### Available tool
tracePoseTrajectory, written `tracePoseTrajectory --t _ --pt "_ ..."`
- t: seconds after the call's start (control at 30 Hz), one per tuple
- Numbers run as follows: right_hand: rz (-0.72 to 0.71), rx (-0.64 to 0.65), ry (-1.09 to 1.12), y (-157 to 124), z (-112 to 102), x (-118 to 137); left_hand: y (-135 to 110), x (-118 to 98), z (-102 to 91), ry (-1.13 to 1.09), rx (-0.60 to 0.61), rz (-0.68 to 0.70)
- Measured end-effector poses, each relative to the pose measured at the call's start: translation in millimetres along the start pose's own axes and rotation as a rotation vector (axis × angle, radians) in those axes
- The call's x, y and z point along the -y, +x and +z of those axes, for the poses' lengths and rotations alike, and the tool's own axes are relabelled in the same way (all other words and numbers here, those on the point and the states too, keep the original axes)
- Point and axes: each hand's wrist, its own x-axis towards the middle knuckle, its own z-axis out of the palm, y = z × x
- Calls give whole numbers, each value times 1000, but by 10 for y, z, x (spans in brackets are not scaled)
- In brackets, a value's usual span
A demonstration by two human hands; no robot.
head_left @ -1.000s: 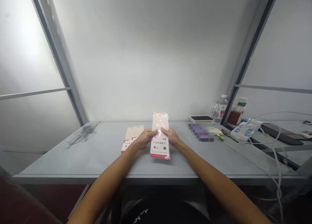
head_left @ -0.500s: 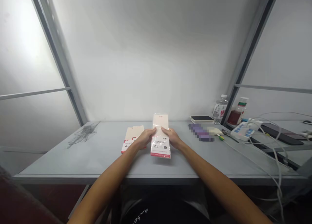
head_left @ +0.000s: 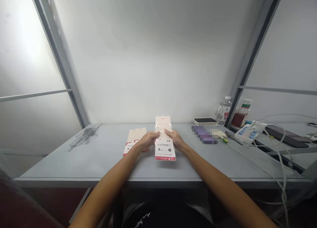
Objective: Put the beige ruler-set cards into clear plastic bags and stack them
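Step in hand: you hold 1 film-wrapped packet [head_left: 165, 148] tilted up over mid tabletop [head_left: 99, 162], left hand [head_left: 148, 140] and right hand [head_left: 176, 140] fingers pinching its side edges. Spare packets [head_left: 132, 138] lie just left. Glossy film, so any next move likely needs an even 2-sided grip

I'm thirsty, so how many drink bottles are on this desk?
2. A clear water bottle stands at the back right, against the wall. A bottle of reddish liquid stands just right of it, past the metal post. Others may be hidden.

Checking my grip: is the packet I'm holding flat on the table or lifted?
Lifted: left hand and right hand pinch the packet, its top showing against the wall above the table.
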Motion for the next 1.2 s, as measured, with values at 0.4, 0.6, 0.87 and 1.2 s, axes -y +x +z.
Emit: tracePoseTrajectory --t 0.4,0.6,0.87,1.2 --pt "-6 6 -4 -10 14 8 -14 -28 28 -19 -12 0" --pt "-21 13 -3 -9 14 -6 -8 -12 9 14 -8 -3" --pt "-42 23 -42 4 2 -36 -3 18 -8 37 -5 7" --pt "-52 10 -120 -34 31 8 -11 6 -1 137 -36 44"
